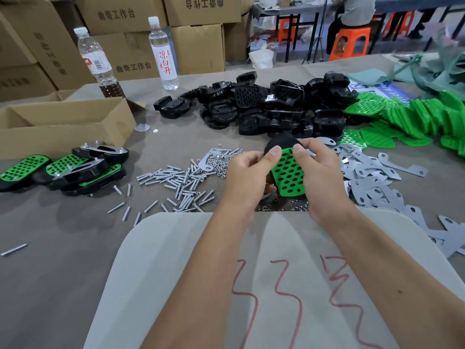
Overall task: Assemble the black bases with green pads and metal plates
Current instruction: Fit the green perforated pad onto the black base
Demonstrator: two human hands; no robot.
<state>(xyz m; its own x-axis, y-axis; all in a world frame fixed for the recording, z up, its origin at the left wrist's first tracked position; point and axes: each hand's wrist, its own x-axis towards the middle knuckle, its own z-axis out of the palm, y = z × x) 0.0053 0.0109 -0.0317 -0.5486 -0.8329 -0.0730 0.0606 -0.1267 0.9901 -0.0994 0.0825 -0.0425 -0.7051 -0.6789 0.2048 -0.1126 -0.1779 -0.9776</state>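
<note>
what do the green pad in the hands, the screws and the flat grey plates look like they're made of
Green pad: probably moulded plastic or rubber, matte, evenly coloured, with neat holes. Screws: metal, bright silvery shine. Grey plates: likely sheet metal, thin, flat, dull, perhaps filmed.

- We count two bottles (pixel 95 60) standing at the table's far edge.
- We count two hands (pixel 247 177).
- We see one open cardboard box (pixel 63 124).
- Black bases (pixel 264 104), green pads (pixel 407 117), metal plates (pixel 372 177), screws (pixel 176 182): heaps too dense for us to count.
</note>
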